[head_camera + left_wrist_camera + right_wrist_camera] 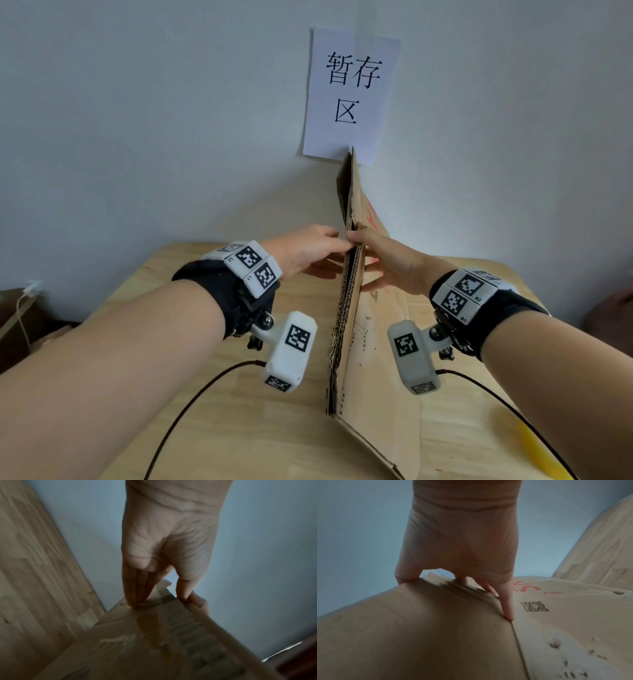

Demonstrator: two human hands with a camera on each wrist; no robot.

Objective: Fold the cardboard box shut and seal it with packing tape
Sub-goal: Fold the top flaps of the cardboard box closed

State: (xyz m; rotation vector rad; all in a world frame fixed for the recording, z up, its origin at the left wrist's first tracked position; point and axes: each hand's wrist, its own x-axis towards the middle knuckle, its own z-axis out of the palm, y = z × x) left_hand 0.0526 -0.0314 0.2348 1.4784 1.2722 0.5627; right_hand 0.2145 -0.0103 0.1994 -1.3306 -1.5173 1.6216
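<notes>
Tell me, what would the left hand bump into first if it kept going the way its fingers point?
Probably the cardboard box: the left hand already touches its raised edge, with the right hand just beyond.

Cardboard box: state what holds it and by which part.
Both hands hold the flattened cardboard box by its raised top edge: left hand from the left, right hand from the right.

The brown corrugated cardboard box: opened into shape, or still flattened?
Still flattened: the brown corrugated cardboard box stands on edge, panels pressed together, pinched by both hands.

Pale wall (171, 120), paper sign (352, 92), wooden table (212, 428)
</notes>
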